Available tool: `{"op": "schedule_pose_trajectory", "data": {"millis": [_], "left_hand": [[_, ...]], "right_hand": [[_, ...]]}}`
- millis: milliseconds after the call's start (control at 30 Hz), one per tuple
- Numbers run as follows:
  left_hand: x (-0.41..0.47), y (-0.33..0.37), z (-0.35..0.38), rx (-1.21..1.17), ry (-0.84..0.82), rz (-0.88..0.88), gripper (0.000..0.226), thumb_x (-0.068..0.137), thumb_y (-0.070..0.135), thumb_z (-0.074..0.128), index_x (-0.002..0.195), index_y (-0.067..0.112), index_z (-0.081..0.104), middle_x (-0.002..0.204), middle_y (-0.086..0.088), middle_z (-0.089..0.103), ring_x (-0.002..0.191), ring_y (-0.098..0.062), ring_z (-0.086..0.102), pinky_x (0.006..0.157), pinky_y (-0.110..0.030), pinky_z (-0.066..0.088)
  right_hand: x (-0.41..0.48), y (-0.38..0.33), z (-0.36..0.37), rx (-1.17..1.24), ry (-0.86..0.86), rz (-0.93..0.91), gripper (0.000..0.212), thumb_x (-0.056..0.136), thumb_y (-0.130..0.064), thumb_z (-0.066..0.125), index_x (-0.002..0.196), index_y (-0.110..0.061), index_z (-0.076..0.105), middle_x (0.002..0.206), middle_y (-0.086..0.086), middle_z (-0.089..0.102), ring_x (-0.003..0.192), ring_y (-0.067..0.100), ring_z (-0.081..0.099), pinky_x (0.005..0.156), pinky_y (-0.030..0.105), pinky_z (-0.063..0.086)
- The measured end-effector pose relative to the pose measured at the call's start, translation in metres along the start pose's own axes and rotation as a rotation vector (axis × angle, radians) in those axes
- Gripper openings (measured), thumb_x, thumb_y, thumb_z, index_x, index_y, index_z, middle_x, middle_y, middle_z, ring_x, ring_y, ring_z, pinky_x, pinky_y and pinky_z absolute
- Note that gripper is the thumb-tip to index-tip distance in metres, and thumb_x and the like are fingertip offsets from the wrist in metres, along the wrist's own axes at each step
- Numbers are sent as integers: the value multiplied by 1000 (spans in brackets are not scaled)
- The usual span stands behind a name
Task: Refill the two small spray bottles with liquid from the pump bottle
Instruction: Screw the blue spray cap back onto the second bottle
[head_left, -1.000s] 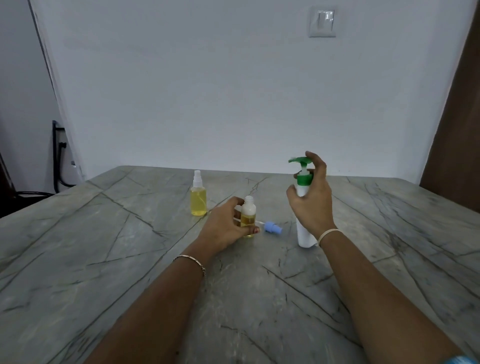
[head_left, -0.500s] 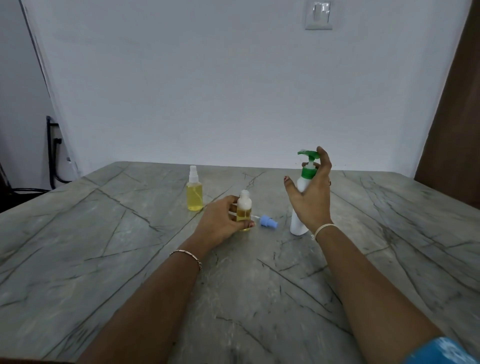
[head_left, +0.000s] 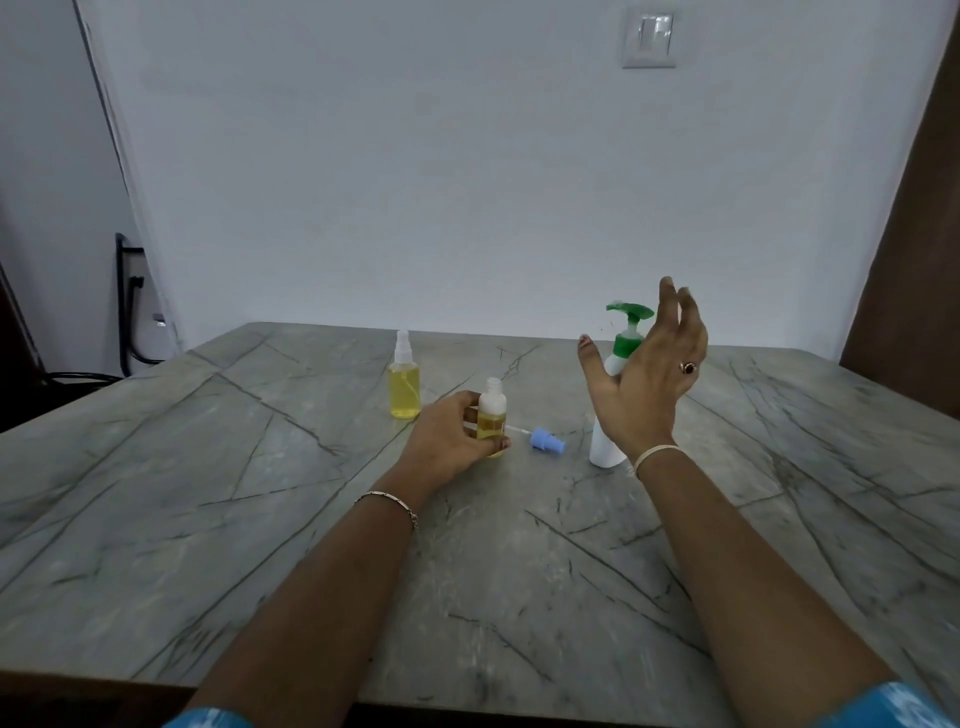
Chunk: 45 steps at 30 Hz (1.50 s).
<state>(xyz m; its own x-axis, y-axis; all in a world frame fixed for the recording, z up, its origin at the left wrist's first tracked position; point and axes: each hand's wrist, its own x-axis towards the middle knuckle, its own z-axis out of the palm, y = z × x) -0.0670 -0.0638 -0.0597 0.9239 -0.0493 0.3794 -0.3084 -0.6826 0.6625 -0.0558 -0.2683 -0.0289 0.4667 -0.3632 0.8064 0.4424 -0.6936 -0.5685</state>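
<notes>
My left hand (head_left: 451, 441) grips a small uncapped spray bottle (head_left: 491, 413) of yellow liquid that stands on the table. Its blue spray cap (head_left: 546, 440) with a thin tube lies on the table just to the right. A second small spray bottle (head_left: 404, 384), capped and filled with yellow liquid, stands behind and to the left. The white pump bottle (head_left: 613, 405) with a green pump head stands at the right. My right hand (head_left: 647, 379) hovers in front of it with fingers spread and holds nothing; it hides much of the bottle's body.
The grey marbled table (head_left: 260, 519) runs to a white wall with a light switch (head_left: 649, 39). A dark chair frame (head_left: 127, 301) stands past the table's left corner. A brown panel (head_left: 914, 260) rises at the right.
My right hand has let go of the pump bottle and opened, lifting away from it. My left hand keeps its hold on the small bottle.
</notes>
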Motion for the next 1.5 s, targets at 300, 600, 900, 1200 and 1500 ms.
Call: {"op": "schedule_pose_trajectory", "data": {"millis": [300, 600, 900, 1200, 1500], "left_hand": [[0, -3, -2, -43, 21, -28, 67, 72, 29, 84, 130, 13, 53, 119, -2, 65, 94, -14, 62, 85, -25, 51], [2, -5, -2, -38, 11, -43, 68, 75, 28, 81, 133, 13, 51, 124, -5, 63, 104, -21, 64, 95, -35, 52], [6, -10, -2, -33, 10, -39, 60, 72, 31, 83, 124, 14, 59, 115, -1, 68, 98, -14, 65, 91, -28, 52], [7, -11, -3, -17, -23, -54, 66, 74, 31, 82, 131, 11, 54, 121, -3, 65, 98, -11, 60, 88, -21, 47], [7, -10, -9, -42, -107, -81, 70, 76, 31, 80, 135, 12, 49, 126, -1, 62, 107, -14, 60, 95, -25, 47]], "right_hand": [[-12, -15, 6, -103, -156, -534, 54, 78, -30, 67, 127, -15, 49, 129, 9, 43, 118, 29, 44, 94, 38, 38], [-18, -13, 16, -209, -669, -455, 26, 90, -25, 64, 112, -15, 58, 117, 3, 54, 98, 21, 54, 80, 28, 43], [-28, -5, 25, -478, -924, -230, 31, 92, -20, 58, 120, -8, 48, 108, 16, 60, 100, 34, 59, 86, 46, 51], [-25, -14, 24, -298, -659, -225, 24, 91, -19, 62, 112, -9, 57, 100, 11, 67, 90, 30, 61, 78, 36, 49], [-11, -24, 14, 252, -455, -12, 19, 81, -8, 75, 96, -17, 67, 92, -2, 70, 83, 17, 62, 76, 33, 55]]}}
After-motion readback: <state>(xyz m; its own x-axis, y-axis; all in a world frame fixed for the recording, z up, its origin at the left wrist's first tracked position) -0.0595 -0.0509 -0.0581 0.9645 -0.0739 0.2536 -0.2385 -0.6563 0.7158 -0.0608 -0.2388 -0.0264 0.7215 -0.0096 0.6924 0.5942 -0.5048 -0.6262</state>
